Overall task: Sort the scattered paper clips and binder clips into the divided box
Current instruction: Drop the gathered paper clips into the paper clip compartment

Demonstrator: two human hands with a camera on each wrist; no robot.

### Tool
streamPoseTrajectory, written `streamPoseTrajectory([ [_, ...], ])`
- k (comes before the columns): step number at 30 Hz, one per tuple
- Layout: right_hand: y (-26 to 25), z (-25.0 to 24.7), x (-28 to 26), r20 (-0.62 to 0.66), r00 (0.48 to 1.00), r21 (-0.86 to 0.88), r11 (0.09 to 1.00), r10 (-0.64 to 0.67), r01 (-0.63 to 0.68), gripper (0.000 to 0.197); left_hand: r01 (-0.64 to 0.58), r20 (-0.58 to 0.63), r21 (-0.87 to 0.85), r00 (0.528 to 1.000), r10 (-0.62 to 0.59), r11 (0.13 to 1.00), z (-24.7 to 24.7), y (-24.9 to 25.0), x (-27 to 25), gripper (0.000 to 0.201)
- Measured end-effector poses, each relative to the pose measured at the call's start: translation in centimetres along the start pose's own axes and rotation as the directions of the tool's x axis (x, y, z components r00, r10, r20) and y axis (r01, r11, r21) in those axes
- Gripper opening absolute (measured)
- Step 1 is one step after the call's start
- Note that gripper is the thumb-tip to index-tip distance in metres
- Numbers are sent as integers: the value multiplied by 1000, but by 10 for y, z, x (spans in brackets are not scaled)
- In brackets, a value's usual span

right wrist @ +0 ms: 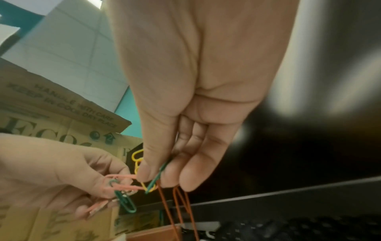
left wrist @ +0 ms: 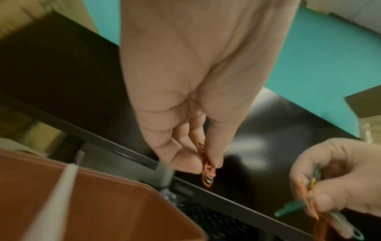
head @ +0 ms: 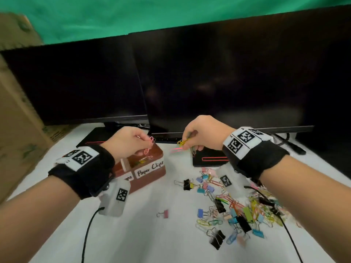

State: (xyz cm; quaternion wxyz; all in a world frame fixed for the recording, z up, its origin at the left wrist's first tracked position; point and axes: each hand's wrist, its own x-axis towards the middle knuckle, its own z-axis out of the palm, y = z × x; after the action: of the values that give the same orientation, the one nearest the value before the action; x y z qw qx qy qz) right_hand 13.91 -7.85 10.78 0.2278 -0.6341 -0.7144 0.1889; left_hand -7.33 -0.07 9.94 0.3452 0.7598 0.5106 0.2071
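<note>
A brown divided box (head: 152, 173) with a "Paper Clips" label stands left of centre on the white table; a white divider (left wrist: 51, 203) splits it. My left hand (head: 131, 141) hovers over its right compartment and pinches several pink paper clips (head: 150, 147), which look orange in the left wrist view (left wrist: 207, 171). To the right, above the table, my right hand (head: 197, 135) pinches a bunch of yellow, green and orange paper clips (right wrist: 152, 182). A heap of scattered paper clips and binder clips (head: 237, 207) lies on the table at lower right. A few clips (head: 144, 160) lie inside the box.
Two dark monitors (head: 209, 82) stand close behind the hands, with their black bases (head: 209, 160) on the table. A cardboard carton (head: 17, 120) fills the left side. One pink binder clip (head: 163, 213) lies alone mid-table. Black cables (head: 89, 224) trail from both wrists.
</note>
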Motion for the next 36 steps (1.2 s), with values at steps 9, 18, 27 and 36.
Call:
streamPoseTrajectory([
  [9,-52,80,111,69,993,136,985,93,-102,26,112,-76,-69,990,-117,991,-23,-60,22,12],
  [18,-14,55,55,-47,999,77,997,27,-24,17,-136,-37,66,990,138,989,7,-36,2,24],
  [27,90,18,-45,141,915,-132,923,379,-362,29,-293,392,157,895,213,943,120,-3,-3,29],
  [36,115,33,-53,253,878,-254,904,406,-344,47,-446,501,449,843,195,774,171,-1,13,56],
])
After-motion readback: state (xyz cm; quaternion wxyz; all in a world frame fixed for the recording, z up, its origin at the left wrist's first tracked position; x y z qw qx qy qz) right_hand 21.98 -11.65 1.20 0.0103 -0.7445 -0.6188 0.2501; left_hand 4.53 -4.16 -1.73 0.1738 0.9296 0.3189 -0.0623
